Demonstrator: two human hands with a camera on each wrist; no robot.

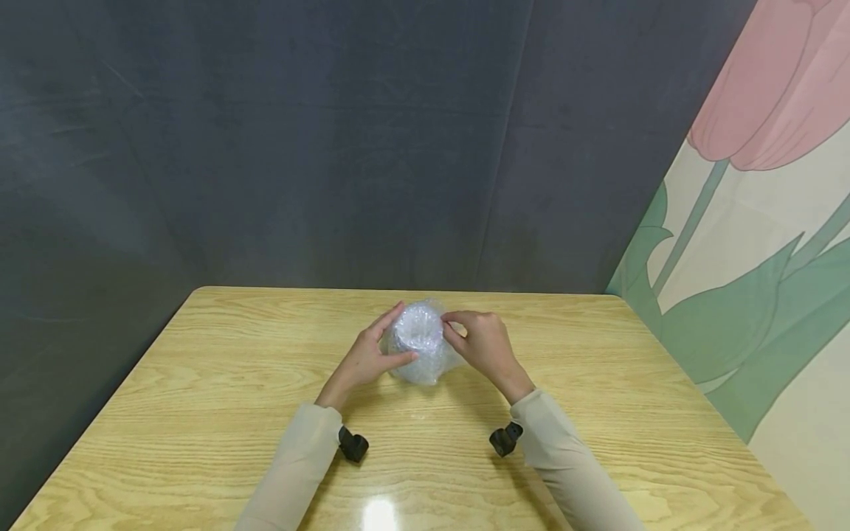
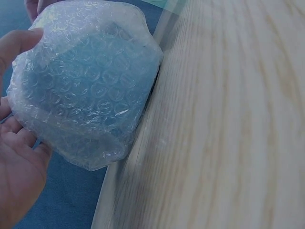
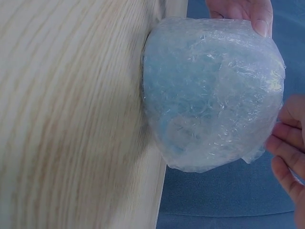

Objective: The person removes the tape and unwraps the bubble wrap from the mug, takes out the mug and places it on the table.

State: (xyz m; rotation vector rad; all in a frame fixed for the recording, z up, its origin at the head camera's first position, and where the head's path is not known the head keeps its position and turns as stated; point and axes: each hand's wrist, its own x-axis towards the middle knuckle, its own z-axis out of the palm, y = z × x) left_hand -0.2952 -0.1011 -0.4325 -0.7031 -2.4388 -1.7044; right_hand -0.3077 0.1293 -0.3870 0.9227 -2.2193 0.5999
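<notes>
A bubble-wrapped bundle (image 1: 422,363) sits on the counter (image 1: 199,442), the left hand (image 1: 364,360) cupped wide around its side, the right hand (image 1: 488,345) pinching its upper edge. The sides I see are covered; the loose film (image 1: 454,359) seems yet to be settled.

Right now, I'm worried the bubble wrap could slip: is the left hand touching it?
Touching. The left wrist view shows it: the left hand has its thumb lying against the bubble wrap.
</notes>
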